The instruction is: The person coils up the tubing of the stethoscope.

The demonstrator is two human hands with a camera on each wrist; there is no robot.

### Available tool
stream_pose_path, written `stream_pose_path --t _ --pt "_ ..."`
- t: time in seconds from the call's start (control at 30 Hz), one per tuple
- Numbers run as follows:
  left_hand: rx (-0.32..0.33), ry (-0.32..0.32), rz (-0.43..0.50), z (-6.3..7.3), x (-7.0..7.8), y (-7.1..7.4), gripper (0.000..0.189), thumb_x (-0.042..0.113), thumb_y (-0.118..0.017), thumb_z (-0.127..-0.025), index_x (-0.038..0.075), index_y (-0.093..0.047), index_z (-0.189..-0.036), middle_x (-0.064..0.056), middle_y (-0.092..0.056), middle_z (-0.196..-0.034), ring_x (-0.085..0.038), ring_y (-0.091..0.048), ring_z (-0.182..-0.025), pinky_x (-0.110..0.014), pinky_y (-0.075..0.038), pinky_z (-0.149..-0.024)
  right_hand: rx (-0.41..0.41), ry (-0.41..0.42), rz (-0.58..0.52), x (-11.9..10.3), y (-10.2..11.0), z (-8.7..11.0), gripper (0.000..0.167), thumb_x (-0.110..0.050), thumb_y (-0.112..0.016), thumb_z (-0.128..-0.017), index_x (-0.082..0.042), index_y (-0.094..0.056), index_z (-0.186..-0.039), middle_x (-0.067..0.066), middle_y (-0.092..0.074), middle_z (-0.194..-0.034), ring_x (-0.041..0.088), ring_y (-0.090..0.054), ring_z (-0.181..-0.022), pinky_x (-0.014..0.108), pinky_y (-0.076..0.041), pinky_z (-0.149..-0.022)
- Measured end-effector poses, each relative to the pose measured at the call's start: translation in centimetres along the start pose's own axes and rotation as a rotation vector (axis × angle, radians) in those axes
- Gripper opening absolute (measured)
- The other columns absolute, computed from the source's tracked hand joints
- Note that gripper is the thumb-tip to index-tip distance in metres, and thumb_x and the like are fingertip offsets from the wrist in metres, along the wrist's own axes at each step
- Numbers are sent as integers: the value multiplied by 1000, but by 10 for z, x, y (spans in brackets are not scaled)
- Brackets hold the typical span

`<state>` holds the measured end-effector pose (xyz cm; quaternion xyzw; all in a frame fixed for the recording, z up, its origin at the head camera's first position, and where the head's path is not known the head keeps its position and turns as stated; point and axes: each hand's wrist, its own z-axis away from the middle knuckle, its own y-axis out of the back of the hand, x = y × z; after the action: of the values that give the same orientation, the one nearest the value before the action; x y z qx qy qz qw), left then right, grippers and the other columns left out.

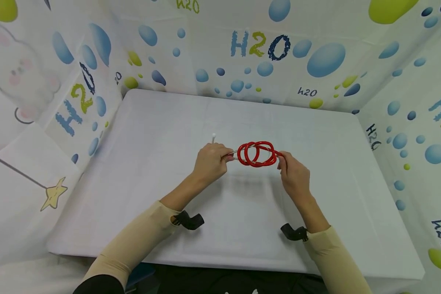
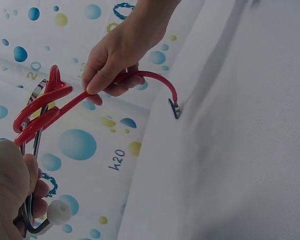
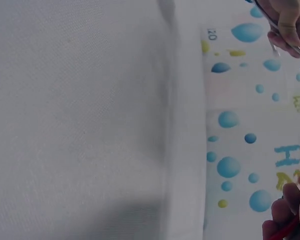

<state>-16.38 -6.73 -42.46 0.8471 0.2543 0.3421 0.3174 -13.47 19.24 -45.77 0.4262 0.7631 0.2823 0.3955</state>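
A stethoscope with red tubing (image 1: 257,165) hangs between the hands above the table, its tubing wound in several loops. My left hand (image 1: 211,161) grips the metal ear tubes (image 2: 36,142) on the left side; a white ear tip (image 2: 59,212) sticks out beyond its fingers. On the right, my right hand (image 1: 295,173) pinches the tubing between thumb and fingers, just past the loops. From that hand a short length of tube curves down to a dark metal end piece (image 2: 175,108) in the left wrist view. The right wrist view catches only parts of both hands at its right edge.
A white-covered table (image 1: 161,212) spreads under both hands. Cloth walls (image 1: 213,45) printed with drops and H2O lettering stand at the back and sides. Each wrist carries a black camera mount (image 1: 191,220).
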Motion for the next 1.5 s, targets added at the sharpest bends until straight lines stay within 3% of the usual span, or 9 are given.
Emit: stream_pose_path --t 0.2,0.43,0.63,0.83,0.97,1.1,1.27,1.5 --pt "26 30 7 0 -3 0 8 10 -70 -84 5 -76 -86 -4 -72 -75 -19 -65 -69 -34 -51 -69 -87 -54 -78 -7 -9 10 22 -21 -55 -96 -5 -58 -111 1 -62 -67 11 -44 -52 24 -38 -48" --pt "33 71 0 -2 -10 1 9 7 -67 -84 4 -76 -85 -6 -72 -76 -20 -66 -69 -37 -53 -70 -171 -63 -96 -18 -14 17 18 -18 -62 -92 -10 -63 -108 -1 -65 -69 10 -49 -56 25 -41 -51" --pt "-2 99 -93 -5 -16 1 8 9 -68 -83 7 -76 -84 -4 -72 -75 -20 -66 -70 -38 -53 -72 -227 -6 -37 -28 -10 16 24 -19 -68 -87 -9 -69 -110 1 -71 -79 13 -57 -63 28 -49 -56" --pt "-17 103 -143 -10 -19 0 8 12 -69 -84 8 -76 -82 -4 -71 -74 -20 -64 -68 -36 -52 -67 -233 55 -3 -35 -6 13 29 -15 -70 -85 -9 -70 -114 1 -63 -76 12 -47 -60 24 -41 -52" --pt "-22 108 -165 -13 -19 -1 10 15 -68 -85 9 -75 -81 -4 -71 -73 -20 -64 -67 -35 -52 -64 -291 94 22 -42 -5 13 33 -14 -69 -86 -8 -67 -119 1 -60 -75 11 -46 -59 22 -42 -53" --pt "-21 124 -188 -16 -20 -1 9 15 -69 -84 10 -75 -81 -3 -72 -74 -21 -65 -67 -33 -51 -59 -332 99 48 -47 -3 10 36 -16 -68 -87 -10 -64 -123 2 -66 -78 14 -54 -62 26 -48 -56" --pt "-34 126 -214 -19 -21 -2 8 14 -69 -84 9 -76 -82 -3 -72 -74 -21 -65 -67 -33 -52 -59 -360 122 41 -52 -1 6 34 -16 -68 -87 -8 -65 -121 6 -74 -92 19 -69 -75 33 -55 -67" --pt "-52 109 -265 -14 -23 -8 8 13 -69 -83 8 -75 -82 -3 -71 -73 -21 -65 -66 -35 -52 -64 -414 138 79 -62 -1 4 24 -20 -66 -89 -8 -70 -110 5 -75 -91 20 -70 -77 35 -56 -70"
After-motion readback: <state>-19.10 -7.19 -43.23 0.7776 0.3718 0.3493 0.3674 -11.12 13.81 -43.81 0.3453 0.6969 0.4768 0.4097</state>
